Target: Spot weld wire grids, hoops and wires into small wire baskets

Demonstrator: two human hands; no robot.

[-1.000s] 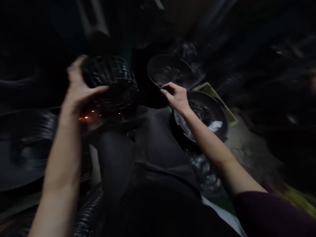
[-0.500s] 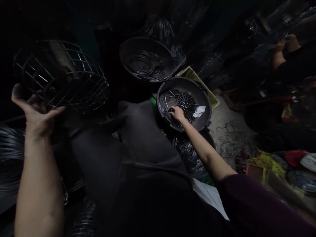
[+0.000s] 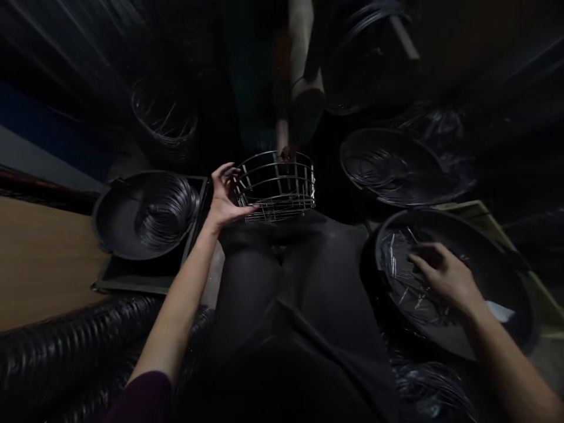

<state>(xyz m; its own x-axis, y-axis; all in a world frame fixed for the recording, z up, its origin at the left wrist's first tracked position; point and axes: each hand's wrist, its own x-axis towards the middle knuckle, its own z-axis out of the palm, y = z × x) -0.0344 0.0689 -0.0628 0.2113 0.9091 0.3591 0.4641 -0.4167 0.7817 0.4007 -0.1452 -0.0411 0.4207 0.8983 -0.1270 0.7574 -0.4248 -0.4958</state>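
A round wire basket (image 3: pixel 277 185) rests on my knees, open side up. My left hand (image 3: pixel 224 197) grips its left rim with the fingers curled over the wire. My right hand (image 3: pixel 443 276) reaches into a dark round pan (image 3: pixel 493 264) at my right that holds several short metal wire pieces (image 3: pixel 399 276). The fingers are bent down among the pieces; the view is too blurred to show whether they hold any.
A dark pan with coiled wire (image 3: pixel 147 214) sits on a flat tray at the left, by a wooden surface (image 3: pixel 39 264). Another pan of wire rings (image 3: pixel 390 167) lies at the back right. Wire coils (image 3: pixel 165 117) stand behind. Black corrugated coils (image 3: pixel 66 346) lie at lower left.
My left hand has brought the wire basket from high at the left down onto my knees. My right hand stays in the pan of wire pieces. The camera has swung left.
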